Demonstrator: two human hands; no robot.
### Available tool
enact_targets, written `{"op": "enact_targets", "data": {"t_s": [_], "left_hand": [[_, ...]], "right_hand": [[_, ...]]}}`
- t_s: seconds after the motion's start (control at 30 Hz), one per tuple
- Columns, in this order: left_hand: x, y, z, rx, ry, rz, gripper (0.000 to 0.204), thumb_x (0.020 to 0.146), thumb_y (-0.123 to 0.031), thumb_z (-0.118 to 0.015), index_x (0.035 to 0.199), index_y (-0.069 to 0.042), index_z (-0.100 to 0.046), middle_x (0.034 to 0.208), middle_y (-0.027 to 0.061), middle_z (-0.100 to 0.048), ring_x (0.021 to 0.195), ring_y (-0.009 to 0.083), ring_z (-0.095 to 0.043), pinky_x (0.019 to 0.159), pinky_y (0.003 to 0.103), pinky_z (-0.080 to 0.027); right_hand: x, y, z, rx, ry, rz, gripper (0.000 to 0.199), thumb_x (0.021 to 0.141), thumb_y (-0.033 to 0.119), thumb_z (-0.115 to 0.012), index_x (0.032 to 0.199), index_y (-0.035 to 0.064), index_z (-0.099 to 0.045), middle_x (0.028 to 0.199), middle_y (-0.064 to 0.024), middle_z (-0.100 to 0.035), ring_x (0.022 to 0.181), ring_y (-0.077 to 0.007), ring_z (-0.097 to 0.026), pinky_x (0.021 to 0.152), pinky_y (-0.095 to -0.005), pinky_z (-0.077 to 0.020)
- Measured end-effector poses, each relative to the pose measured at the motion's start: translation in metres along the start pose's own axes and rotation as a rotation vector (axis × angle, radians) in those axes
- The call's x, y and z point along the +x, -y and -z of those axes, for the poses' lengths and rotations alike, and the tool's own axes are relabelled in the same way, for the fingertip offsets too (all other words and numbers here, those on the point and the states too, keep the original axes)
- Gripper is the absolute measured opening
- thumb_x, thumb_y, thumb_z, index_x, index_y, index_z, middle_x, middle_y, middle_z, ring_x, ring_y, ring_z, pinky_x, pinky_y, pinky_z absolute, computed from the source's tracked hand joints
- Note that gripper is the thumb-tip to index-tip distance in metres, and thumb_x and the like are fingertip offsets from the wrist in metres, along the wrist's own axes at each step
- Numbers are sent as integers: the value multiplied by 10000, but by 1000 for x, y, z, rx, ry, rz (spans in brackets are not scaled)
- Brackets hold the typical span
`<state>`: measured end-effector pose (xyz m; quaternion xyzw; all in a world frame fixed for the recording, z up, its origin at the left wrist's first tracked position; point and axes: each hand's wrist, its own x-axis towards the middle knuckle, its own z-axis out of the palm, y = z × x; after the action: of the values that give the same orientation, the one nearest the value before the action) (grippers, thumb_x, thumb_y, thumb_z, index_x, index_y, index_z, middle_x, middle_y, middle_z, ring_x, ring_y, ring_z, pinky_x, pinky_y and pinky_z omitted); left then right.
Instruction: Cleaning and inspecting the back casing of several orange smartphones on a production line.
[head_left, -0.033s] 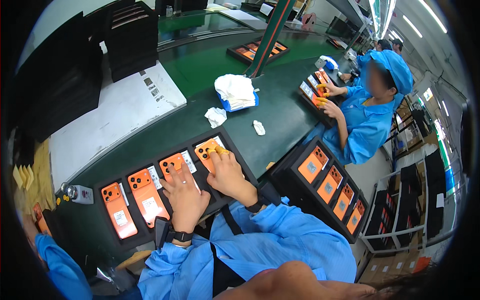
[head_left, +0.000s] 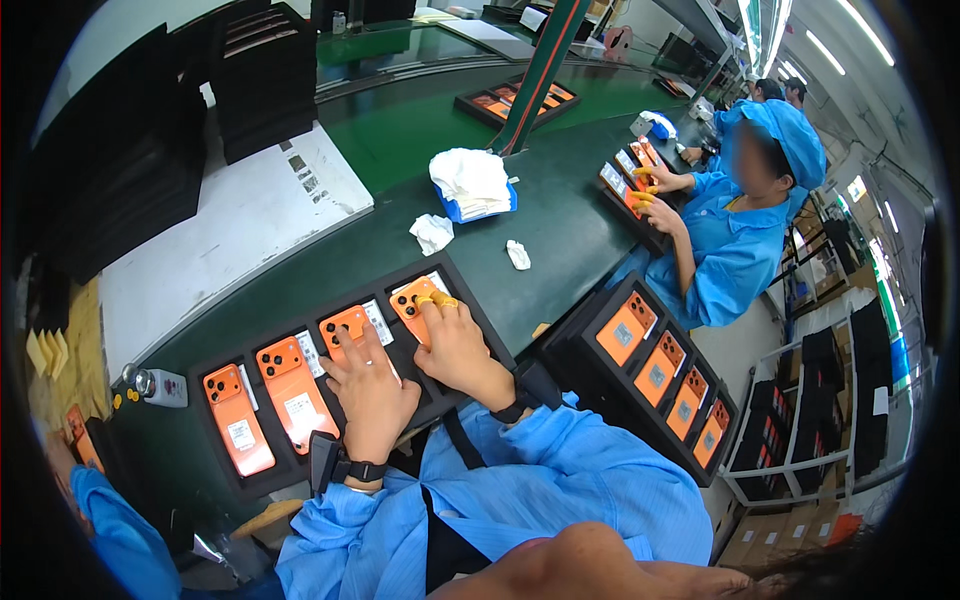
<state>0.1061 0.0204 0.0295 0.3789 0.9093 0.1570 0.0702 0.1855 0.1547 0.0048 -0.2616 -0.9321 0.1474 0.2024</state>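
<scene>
On the green bench in front of me lies a black compartment tray (head_left: 384,288) holding several orange phones, backs up. My left hand (head_left: 375,405) rests with spread fingers over the third phone (head_left: 342,322) from the left. My right hand (head_left: 458,345) lies across the rightmost phone (head_left: 407,296); yellow finger cots cover some of its fingertips, which touch the back near the camera block. Its thumb stands apart at the phone's edge. The two phones at left, the leftmost phone (head_left: 238,420) and its neighbour (head_left: 293,392), are uncovered and carry white labels.
Behind the tray sit a stack of white wipes (head_left: 470,182) and crumpled wipes (head_left: 432,234). A bottle (head_left: 160,388) stands at left. Stacked trays of phones (head_left: 592,352) rise at my right. A co-worker (head_left: 725,245) handles phones beyond; another person's sleeve (head_left: 125,535) shows lower left.
</scene>
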Motion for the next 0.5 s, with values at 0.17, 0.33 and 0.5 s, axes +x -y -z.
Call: {"op": "enact_targets", "data": {"t_s": [0.17,0.33,0.5], "left_hand": [[1,-5,9,-54,99,89,985,706,-222,-730,1556,-24,-272,1567,365,-220,1344,709,-242,1053,744,-336],[5,6,14,-241,71,58,1005,731,-230,-704,1579,-18,-208,1577,379,-213,1396,645,-244,1178,623,-245],[2,38,14,-651,12,45,969,731,-135,-658,1579,3,-209,1580,317,-288,1285,416,-543,1030,432,-476]], "right_hand": [[14,0,17,226,107,-101,621,722,119,-690,1292,-39,-501,1175,-287,-595,1073,-461,-591,915,-516,-504],[21,-40,32,699,194,-316,638,786,79,-661,1380,-43,-465,1073,-220,-678,878,-265,-693,750,-353,-555],[18,-48,21,827,64,-299,540,839,45,-619,1344,-106,-502,986,-191,-709,789,-111,-659,668,-258,-521]]}}
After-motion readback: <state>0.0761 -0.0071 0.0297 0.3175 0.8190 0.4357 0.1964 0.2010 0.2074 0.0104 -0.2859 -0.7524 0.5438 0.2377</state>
